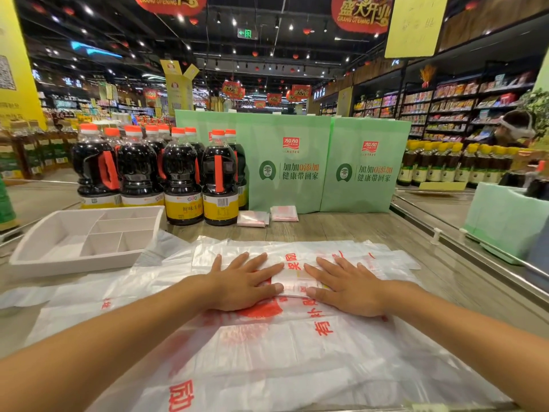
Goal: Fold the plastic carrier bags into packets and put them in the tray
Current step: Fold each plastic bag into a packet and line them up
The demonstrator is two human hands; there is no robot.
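Observation:
A partly folded white plastic carrier bag (297, 272) with red print lies across a pile of flat bags (267, 352) on the wooden counter. My left hand (243, 283) presses flat on the strip's left part, fingers straight. My right hand (347, 286) presses flat on its right part, thumbs nearly meeting at the middle. A white divided tray (38, 251) sits at the left, its compartments holding nothing I can see. Two folded packets (252, 219) (283, 214) lie on the counter behind the bags.
Dark soy sauce bottles (181, 179) with orange caps stand behind the tray. Two green display boxes (297, 165) stand at the back centre. A metal rail (475, 251) runs along the counter's right edge. A person in a mask (517, 129) stands at the far right.

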